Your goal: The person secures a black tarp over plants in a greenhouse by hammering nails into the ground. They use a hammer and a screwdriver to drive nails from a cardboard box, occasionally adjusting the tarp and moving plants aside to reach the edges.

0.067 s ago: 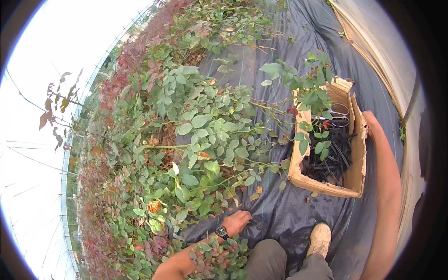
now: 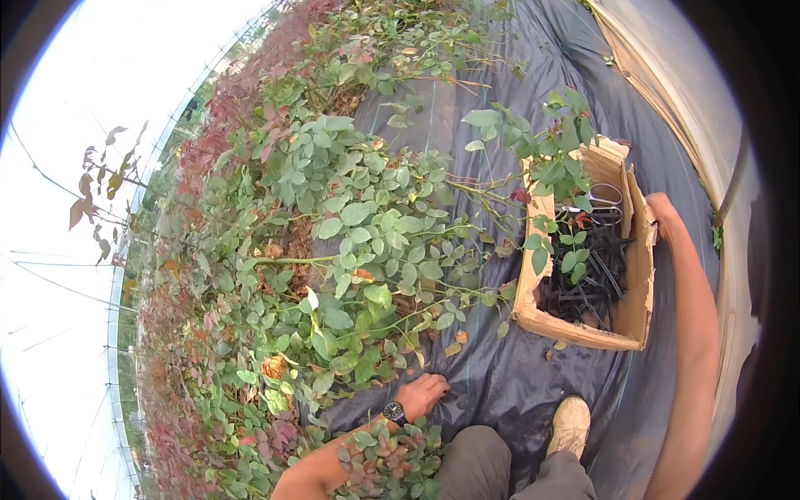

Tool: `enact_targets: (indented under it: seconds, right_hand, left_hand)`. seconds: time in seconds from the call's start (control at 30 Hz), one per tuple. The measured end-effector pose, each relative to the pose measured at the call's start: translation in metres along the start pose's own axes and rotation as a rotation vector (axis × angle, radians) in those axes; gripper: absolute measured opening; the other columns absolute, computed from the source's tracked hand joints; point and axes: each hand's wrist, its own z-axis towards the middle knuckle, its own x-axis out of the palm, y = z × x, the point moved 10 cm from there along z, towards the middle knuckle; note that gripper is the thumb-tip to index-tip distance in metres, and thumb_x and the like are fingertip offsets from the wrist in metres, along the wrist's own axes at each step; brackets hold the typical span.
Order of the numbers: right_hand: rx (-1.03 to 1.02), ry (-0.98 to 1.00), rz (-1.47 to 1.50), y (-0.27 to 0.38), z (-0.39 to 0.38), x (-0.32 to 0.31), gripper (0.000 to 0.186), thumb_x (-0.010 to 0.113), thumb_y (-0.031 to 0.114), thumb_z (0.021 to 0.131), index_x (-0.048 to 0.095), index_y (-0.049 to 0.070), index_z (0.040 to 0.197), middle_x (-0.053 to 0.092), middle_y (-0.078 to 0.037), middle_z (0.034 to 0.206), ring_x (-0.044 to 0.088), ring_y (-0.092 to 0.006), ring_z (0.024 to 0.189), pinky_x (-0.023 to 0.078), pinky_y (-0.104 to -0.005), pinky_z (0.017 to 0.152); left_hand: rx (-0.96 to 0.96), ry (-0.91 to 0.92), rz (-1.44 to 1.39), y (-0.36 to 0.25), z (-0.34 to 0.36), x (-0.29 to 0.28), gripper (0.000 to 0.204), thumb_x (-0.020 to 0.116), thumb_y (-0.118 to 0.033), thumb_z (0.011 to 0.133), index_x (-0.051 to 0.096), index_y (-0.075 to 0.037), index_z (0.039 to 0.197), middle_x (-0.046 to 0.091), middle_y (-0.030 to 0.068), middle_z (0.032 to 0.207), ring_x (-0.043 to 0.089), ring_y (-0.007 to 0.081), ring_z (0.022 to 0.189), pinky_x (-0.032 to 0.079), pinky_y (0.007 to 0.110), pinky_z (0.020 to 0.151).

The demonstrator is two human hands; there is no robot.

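My right hand grips the right wall of an open, torn-edged cardboard box, its thumb and fingers at the upper rim. Inside the box lie many thin black strips and a pair of scissors with pale and dark handle loops. A leafy rose stem hangs over the box's far left side and hides part of the contents. My left hand, with a black watch at the wrist, rests low on the black ground sheet beside the plants. Its fingers are curled; whatever they hold, if anything, is hidden.
Dense rose bushes with green and reddish leaves fill the left and middle. Near my left forearm stands a low leafy clump. My shoe is planted below the box. Pale plastic sheeting borders the right side.
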Motion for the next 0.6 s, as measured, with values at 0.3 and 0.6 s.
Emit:
enact_targets:
  seconds: [0.3,0.6]
  right_hand:
    - [-0.417,-0.302,-0.187,0.098,-0.210,-0.039,0.037,0.069,0.016,0.096,0.063,-0.008,0.124,0.063,-0.004,0.078,0.054,-0.0091,0.060,0.043,-0.0257,0.054]
    - [-0.441,0.153,0.487,0.009,-0.417,0.038,0.025,0.070,0.015,0.096,0.061,-0.003,0.111,0.055,-0.003,0.072,0.055,-0.0126,0.060,0.048,-0.0296,0.062]
  left_hand:
    - [0.073,-0.052,-0.002,0.001,0.006,-0.002,0.024,0.073,-0.011,0.087,0.068,-0.014,0.110,0.069,-0.0003,0.112,0.069,0.0227,0.101,0.059,0.035,0.077]
    - [0.057,-0.055,-0.074,-0.010,0.015,-0.005,0.018,0.071,-0.011,0.089,0.067,-0.013,0.106,0.067,0.0010,0.111,0.067,0.0257,0.103,0.058,0.040,0.079]
